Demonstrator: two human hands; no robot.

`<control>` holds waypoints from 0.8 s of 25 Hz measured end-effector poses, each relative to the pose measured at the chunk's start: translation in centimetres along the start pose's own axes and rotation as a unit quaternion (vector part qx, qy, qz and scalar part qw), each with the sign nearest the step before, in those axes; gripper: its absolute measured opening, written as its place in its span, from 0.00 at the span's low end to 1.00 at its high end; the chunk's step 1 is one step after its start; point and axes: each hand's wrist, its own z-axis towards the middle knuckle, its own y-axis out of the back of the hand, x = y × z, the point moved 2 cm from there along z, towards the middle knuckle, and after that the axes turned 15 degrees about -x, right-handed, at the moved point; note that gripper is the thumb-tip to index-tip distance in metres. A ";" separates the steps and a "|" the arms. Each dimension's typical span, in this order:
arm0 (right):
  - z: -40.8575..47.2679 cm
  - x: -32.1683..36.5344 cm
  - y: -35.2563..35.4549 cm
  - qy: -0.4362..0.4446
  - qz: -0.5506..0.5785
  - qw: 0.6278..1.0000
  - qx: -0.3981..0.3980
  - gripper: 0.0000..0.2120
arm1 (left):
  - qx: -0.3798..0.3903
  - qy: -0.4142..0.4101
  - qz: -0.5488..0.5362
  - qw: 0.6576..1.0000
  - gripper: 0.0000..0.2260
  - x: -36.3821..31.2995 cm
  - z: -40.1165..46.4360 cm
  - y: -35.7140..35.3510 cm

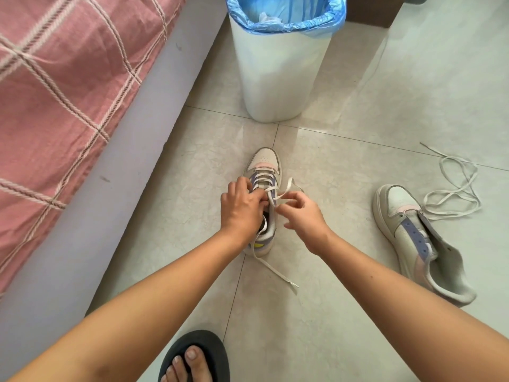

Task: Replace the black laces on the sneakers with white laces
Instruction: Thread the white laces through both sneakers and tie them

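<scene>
A white sneaker (264, 161) with lilac eyelet strips stands on the floor tiles, toe pointing away from me. A white lace (275, 272) is threaded through its lower eyelets, and one end trails on the floor toward me. My left hand (241, 208) grips the sneaker's left side at the eyelets. My right hand (303, 213) pinches the other lace end just right of the tongue. The second sneaker (405, 216) lies unlaced on its side to the right, with a loose white lace (454, 194) beside its toe.
A white bin (281, 78) with a blue liner stands just beyond the sneaker. A bed with a pink checked cover (60, 84) and grey side runs along the left. My foot in a black slipper (195, 359) is at the bottom.
</scene>
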 end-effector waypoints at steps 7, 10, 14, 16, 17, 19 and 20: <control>-0.4 -2.1 -1.7 -0.020 -0.025 0.995 -0.097 0.20 | 0.115 0.154 -0.186 0.964 0.03 0.7 -0.9 2.6; -0.5 -2.2 -2.0 -0.041 -0.032 0.996 -0.079 0.17 | 0.242 0.242 -0.499 0.796 0.04 1.2 -1.4 7.4; 0.0 -1.7 -1.4 -0.109 0.063 0.992 -0.025 0.21 | 0.327 0.355 -0.671 0.563 0.07 2.5 -2.5 11.4; 0.1 -1.7 -1.4 -0.177 0.151 0.973 -0.003 0.24 | 0.320 0.410 -0.650 0.554 0.10 3.1 -3.0 11.1; 0.3 -1.8 -1.5 -0.205 0.191 0.960 -0.003 0.24 | 0.309 0.441 -0.634 0.555 0.11 2.9 -3.2 10.9; 0.7 -2.0 -1.7 -0.226 0.230 0.947 -0.012 0.22 | 0.285 0.494 -0.599 0.562 0.09 2.5 -3.5 10.1; 0.9 -2.0 -1.7 -0.221 0.234 0.947 -0.017 0.20 | 0.279 0.511 -0.573 0.577 0.08 2.3 -3.6 9.7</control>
